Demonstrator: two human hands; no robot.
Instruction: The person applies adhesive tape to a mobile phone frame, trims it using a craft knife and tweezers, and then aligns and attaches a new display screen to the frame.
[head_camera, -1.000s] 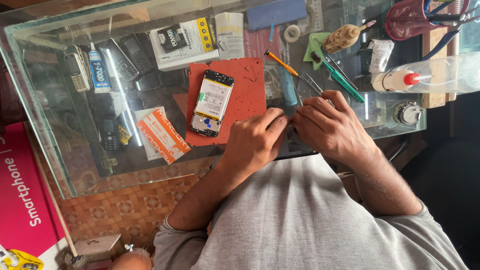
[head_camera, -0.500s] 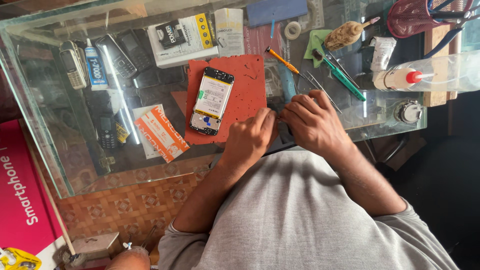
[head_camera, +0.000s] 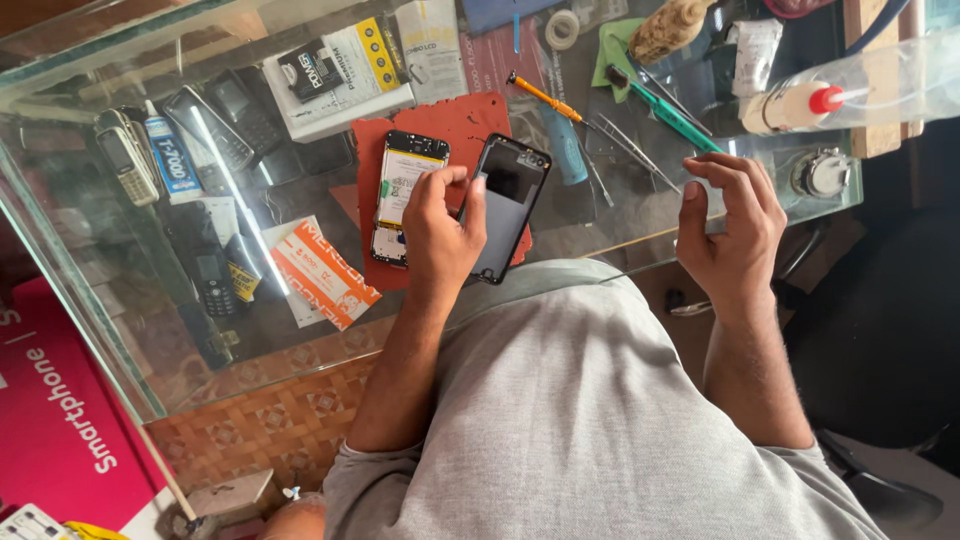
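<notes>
The left hand (head_camera: 440, 235) pinches the edge of a black phone back cover (head_camera: 508, 205) between thumb and fingers, holding it tilted over the red work mat (head_camera: 460, 125) – just beside it, under the fingertips, lies the opened smartphone (head_camera: 402, 185) with its battery showing. The right hand (head_camera: 730, 225) hovers apart with fingers loosely curled and empty, near the tweezers (head_camera: 625, 148) and teal tool (head_camera: 670, 112) on the glass surface (head_camera: 120, 300)

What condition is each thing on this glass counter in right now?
Opened smartphone body: back off, insides exposed, flat on the red mat.
Black phone back cover: detached, held tilted by left hand.
Right hand: empty, fingers curled.
Clear squeeze bottle with red nozzle: lying sideways.
</notes>
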